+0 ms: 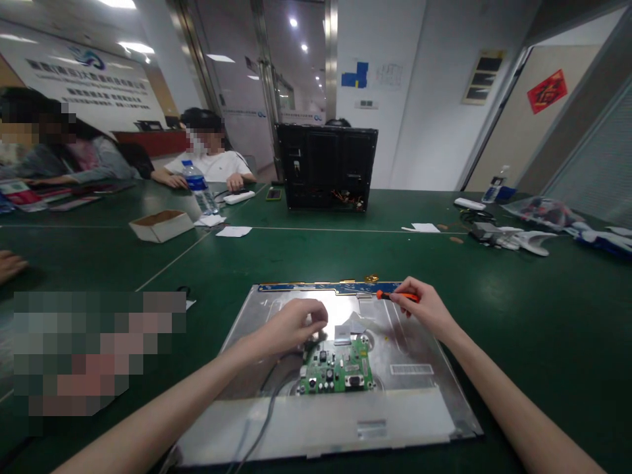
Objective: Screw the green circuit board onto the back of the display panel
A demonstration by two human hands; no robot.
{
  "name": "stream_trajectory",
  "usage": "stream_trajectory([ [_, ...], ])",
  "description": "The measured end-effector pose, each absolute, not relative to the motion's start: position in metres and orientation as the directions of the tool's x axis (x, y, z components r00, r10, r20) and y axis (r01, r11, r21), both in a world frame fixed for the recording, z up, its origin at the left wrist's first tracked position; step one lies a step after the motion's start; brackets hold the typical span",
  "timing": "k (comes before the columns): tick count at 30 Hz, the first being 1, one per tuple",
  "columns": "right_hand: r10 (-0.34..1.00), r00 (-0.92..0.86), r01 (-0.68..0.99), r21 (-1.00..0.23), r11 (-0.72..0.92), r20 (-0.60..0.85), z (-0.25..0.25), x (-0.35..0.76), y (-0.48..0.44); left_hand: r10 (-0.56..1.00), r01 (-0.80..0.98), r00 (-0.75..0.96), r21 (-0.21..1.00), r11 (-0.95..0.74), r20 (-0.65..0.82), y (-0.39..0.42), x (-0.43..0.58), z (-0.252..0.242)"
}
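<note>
A metal-backed display panel lies flat on the green table in front of me, with a green circuit board mounted near its middle. My right hand grips an orange screwdriver, its tip pointing left by the blue circuit strip along the panel's far edge. Just above the green board's upper left corner is my left hand, fingers curled down and closed; whatever they hold, if anything, is hidden. A grey cable runs from the board's left side toward me. Clear film lies beyond the board.
A black monitor casing stands upright across the table. Leftward are an open white box, a water bottle and paper scraps. Adapters and cables lie at the right. Other people sit at the far left side.
</note>
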State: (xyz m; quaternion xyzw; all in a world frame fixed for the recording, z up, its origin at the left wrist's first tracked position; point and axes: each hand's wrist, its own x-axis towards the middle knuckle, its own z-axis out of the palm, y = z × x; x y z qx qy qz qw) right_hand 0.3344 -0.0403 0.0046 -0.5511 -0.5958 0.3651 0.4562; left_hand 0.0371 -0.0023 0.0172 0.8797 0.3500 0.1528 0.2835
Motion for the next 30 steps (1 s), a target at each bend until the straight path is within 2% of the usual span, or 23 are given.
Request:
stream_trajectory([
  [3, 0.988, 0.035, 0.323, -0.937, 0.131, 0.15, 0.006, 0.336, -0.04, 0.618, 0.452, 0.776, 0.573, -0.683, 0.125, -0.007, 0.056, 0.022],
  [8, 0.987, 0.038, 0.333, -0.934, 0.132, 0.153, 0.007, 0.339, -0.041, 0.505, 0.379, 0.854, 0.516, -0.768, 0.125, -0.009, 0.081, 0.026],
  [14, 0.986, 0.05, 0.35, -0.928, 0.129, 0.157, 0.012, 0.34, -0.044, 0.458, 0.38, 0.889, 0.536, -0.754, 0.014, 0.001, 0.096, 0.023],
  [19, 0.985, 0.064, 0.368, -0.921, 0.127, 0.162, 0.015, 0.339, -0.044, 0.41, 0.327, 0.912, 0.563, -0.759, 0.023, 0.001, 0.102, 0.022],
  [30, 0.98, 0.083, 0.381, -0.914, 0.137, 0.181, 0.017, 0.339, -0.045, 0.361, 0.323, 0.932, 0.543, -0.775, -0.038, 0.005, 0.103, 0.014],
])
